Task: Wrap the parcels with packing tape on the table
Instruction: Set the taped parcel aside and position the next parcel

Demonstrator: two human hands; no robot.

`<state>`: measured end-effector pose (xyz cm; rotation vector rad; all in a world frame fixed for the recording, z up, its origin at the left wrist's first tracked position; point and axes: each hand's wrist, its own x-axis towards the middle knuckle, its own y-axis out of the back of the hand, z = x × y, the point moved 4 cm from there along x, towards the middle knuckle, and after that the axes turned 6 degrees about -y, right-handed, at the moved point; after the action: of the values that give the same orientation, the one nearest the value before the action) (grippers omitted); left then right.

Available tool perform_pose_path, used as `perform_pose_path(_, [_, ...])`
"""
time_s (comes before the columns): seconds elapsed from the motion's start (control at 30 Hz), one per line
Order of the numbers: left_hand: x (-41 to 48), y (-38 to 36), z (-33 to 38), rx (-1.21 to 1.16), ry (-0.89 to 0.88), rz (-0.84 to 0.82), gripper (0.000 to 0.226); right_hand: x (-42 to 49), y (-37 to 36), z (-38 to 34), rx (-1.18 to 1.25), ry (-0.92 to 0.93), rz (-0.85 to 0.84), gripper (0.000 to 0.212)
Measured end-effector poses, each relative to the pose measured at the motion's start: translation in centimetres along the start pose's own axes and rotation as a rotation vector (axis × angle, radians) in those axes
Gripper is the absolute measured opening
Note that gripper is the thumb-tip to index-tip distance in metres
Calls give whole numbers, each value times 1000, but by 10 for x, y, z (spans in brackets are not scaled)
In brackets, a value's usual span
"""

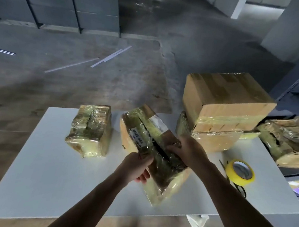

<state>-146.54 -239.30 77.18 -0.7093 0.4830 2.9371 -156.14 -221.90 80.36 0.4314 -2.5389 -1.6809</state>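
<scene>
From where I stand, the middle parcel [152, 150] lies askew on the white table [41, 158], one long end pointing at the person, and its cardboard is glossy with yellowish tape. It carries two white stickers. The barcode label [137, 136] sits on its left half and the long label [157, 123] runs along its far right edge. The print on both is too small to read.

The left hand [136, 166] grips the parcel's near left edge with its fingers curled round it. The right hand [185, 149] lies over the parcel's right side, its fingers bent down onto the top face. Whether they pinch loose tape there I cannot tell.

Left of the middle parcel and well apart from it stands a small parcel [91, 130], fully taped, with bare tabletop in front of it. Right of the middle parcel and farther back, a big carton [223, 101] rests on a flatter box [215, 139], with a band of tape round the carton's lower edge. That stack stands close beside the right hand. Nearer the person on the same side lies the yellow tape roll [240, 172], on top of dark-handled scissors [240, 189] and not far from the table's right edge. Beyond that edge sits a torn parcel [290, 143].

The parcel's near corner stops short of the table's front edge, and crumpled paper [197, 222] shows below that edge. On the concrete floor beyond the parcel lie pale strips [112, 55].
</scene>
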Motion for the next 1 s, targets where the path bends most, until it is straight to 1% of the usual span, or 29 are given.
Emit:
perform_pose_path(0.03, [-5,-6,1,61,7,-25,46,1,3,3,-9,50,-31,51])
perform_pose_path(0.07, [-11,-9,2,192,-1,-8,58,1,5,5,-30,97,-62,50])
perform_pose_path(0.1, [-14,-9,6,423,-30,71,64,1,7,7,-54,134,-83,49])
perform_pose_path(0.13, [-16,-7,13,715,-85,215,63,1,8,9,-75,157,-96,48])
perform_pose_path(0.17, [-18,-6,27,950,-177,375,55,1,9,11,-86,174,-105,46])
perform_pose_path(0.2, [-19,-8,43,1067,-301,488,40,1,9,12,-87,187,-113,45])
perform_pose_path(0.23, [-18,-11,58,1098,-453,532,28,1,10,14,-82,201,-119,43])
perform_pose_path(0.27, [-14,-15,68,1103,-580,501,22,2,12,16,-72,216,-130,42])
perform_pose_path(0.3, [-8,-20,72,1118,-655,408,23,4,14,19,-67,233,-146,41])
perform_pose_path(0.33, [-2,-24,72,1137,-681,306,27,5,17,22,-69,251,-161,39])
perform_pose_path(0.4, [6,-29,68,1177,-672,201,32,8,22,29,-80,274,-180,36])
perform_pose_path(0.5, [10,-37,71,1204,-746,185,29,12,25,36,-93,292,-176,35])
perform_pose_path(0.57, [11,-39,77,1166,-772,171,23,11,22,36,-136,304,-148,34])
perform_pose_path(0.67, [11,-37,79,1033,-775,153,13,13,20,38,-168,312,-103,35])
perform_pose_path(0.73, [8,-33,77,947,-823,207,10,15,20,40,-166,304,-94,37])
perform_pose_path(0.83, [2,-30,74,880,-850,313,16,17,23,40,-125,293,-87,40])
perform_pose_path(0.9, [-1,-34,70,906,-835,333,18,15,22,38,-90,315,-100,39])
perform_pose_path(1.0, [-3,-43,68,1023,-818,356,12,13,19,38,-72,330,-88,35])
